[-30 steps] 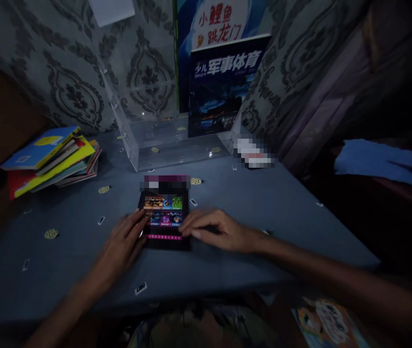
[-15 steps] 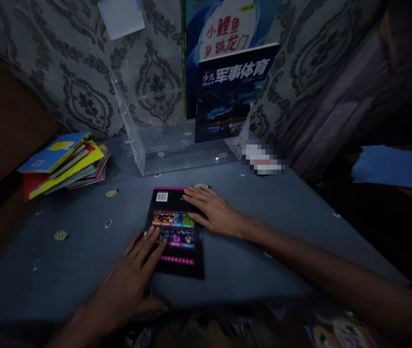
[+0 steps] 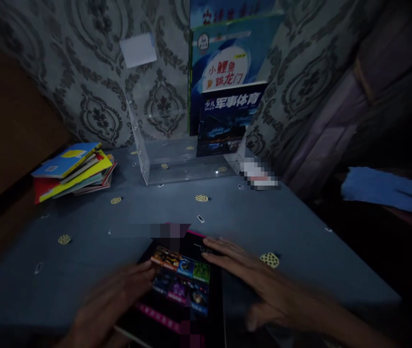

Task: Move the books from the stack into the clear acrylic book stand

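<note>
A dark book (image 3: 177, 309) with a grid of small colourful pictures and a pink strip is near the table's front edge, turned askew. It looks larger and partly raised, though blur hides how far. My left hand (image 3: 115, 295) is at its left edge, fingers over the cover and the thumb mostly hidden, apparently gripping it. My right hand (image 3: 260, 280) is at the upper right edge, fingers stretched out and touching the cover, the thumb apart from them.
A clear acrylic stand (image 3: 177, 174) at the back holds a dark blue book (image 3: 224, 123) in front of a taller blue one (image 3: 198, 63). Stacked books (image 3: 71, 169) lie at the left. A pixelated item (image 3: 258, 175) is right of the stand; the patterned tablecloth (image 3: 148, 212) covers the table.
The dark book has come closer to me and turned askew, looking larger. My right hand has moved nearer and its thumb has spread; the left stays at the left edge. The view has shifted.
</note>
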`<act>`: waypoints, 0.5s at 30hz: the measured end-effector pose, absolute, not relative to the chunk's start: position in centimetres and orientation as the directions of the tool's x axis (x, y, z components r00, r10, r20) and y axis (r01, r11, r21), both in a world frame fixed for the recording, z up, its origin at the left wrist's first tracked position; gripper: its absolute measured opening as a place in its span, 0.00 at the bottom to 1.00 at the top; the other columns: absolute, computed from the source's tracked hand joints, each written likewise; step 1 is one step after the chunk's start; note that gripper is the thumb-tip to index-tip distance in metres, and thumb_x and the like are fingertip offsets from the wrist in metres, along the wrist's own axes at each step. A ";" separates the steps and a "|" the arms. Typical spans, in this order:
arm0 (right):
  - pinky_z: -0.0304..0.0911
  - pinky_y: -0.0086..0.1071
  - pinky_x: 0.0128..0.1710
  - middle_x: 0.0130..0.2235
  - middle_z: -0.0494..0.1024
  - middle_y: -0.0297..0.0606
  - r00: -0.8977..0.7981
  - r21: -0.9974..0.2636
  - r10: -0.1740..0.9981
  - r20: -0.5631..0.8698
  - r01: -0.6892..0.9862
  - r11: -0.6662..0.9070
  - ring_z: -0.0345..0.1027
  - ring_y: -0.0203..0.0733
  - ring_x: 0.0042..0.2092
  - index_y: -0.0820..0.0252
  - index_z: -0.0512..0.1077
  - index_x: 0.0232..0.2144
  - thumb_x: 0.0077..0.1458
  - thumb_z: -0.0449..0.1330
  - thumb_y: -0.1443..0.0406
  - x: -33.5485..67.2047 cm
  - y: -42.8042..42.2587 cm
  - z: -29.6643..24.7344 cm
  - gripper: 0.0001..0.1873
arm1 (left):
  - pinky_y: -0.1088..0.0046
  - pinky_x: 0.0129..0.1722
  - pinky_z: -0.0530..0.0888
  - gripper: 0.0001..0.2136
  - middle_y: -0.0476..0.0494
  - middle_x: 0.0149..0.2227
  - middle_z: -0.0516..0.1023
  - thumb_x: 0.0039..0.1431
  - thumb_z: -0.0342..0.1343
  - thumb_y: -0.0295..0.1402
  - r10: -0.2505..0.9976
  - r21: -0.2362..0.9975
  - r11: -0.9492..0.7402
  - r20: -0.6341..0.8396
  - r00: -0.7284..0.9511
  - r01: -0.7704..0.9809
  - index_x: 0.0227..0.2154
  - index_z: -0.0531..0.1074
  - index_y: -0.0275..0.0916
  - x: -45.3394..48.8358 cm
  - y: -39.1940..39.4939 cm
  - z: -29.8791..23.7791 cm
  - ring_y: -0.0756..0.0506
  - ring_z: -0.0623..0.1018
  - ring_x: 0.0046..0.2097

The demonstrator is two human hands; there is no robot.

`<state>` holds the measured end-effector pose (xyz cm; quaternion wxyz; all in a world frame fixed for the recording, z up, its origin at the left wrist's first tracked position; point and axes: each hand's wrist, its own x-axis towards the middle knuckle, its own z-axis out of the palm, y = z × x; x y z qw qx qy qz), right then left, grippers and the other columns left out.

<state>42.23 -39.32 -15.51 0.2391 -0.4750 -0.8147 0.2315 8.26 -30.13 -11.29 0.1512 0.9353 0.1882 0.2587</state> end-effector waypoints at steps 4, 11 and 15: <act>0.64 0.42 0.58 0.58 0.72 0.45 -0.253 -0.620 0.905 0.343 0.663 0.421 0.66 0.47 0.59 0.51 0.63 0.62 0.67 0.49 0.56 41.1 -37.9 -15.6 0.23 | 0.65 0.45 0.77 0.19 0.42 0.42 0.81 0.60 0.59 0.45 0.751 0.749 -0.611 0.444 0.490 0.257 0.51 0.70 0.44 11.5 -28.1 -7.8 0.41 0.81 0.45; 0.67 0.32 0.37 0.33 0.78 0.37 0.037 -0.861 0.955 0.293 0.445 0.246 0.71 0.42 0.36 0.58 0.76 0.36 0.65 0.51 0.54 39.6 -33.3 -15.0 0.18 | 0.70 0.46 0.75 0.22 0.43 0.43 0.79 0.60 0.53 0.54 0.963 0.957 -0.222 0.245 0.113 -0.189 0.46 0.71 0.41 20.2 -22.0 -9.3 0.44 0.78 0.48; 0.65 0.33 0.37 0.33 0.76 0.36 0.067 -0.961 0.971 0.228 0.176 0.214 0.69 0.41 0.36 0.61 0.75 0.34 0.61 0.54 0.49 40.0 -31.3 -14.7 0.21 | 0.67 0.56 0.69 0.22 0.42 0.55 0.74 0.59 0.56 0.52 0.998 0.985 -0.051 0.058 0.035 -0.164 0.48 0.72 0.42 23.1 -18.8 -12.8 0.42 0.71 0.58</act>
